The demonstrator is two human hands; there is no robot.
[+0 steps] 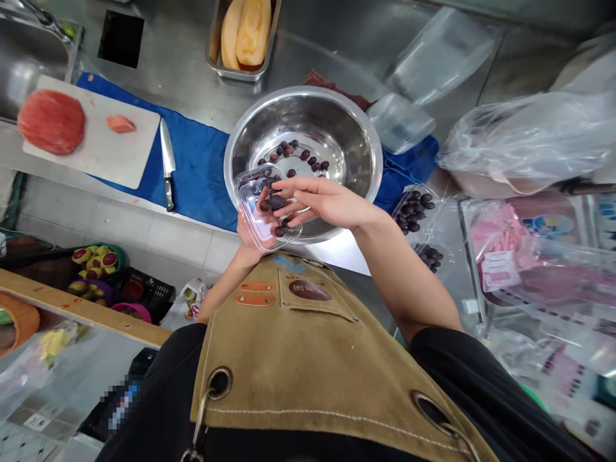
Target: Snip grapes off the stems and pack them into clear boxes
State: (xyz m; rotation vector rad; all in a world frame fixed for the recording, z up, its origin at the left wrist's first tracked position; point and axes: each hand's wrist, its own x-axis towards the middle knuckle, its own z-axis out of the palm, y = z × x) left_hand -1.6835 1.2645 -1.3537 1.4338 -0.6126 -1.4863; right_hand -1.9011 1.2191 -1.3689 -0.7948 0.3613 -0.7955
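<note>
My left hand point(246, 236) holds a small clear plastic container point(254, 196) from below, tilted, at the near rim of a big steel bowl point(359, 144). My right hand point(321, 200) reaches into the container and its fingertips pinch a dark grape point(276, 201). A few more dark grapes lie in the container. Several loose dark grapes point(294, 156) lie on the bowl's bottom.
A knife point(167, 162) lies on a blue cloth point(202, 168) left of the bowl. A white cutting board point(99, 149) bears peeled watermelon point(51, 121). More tubs of grapes point(414, 208) sit right of the bowl, beside plastic bags point(527, 138). A tray of melon point(245, 32) stands behind.
</note>
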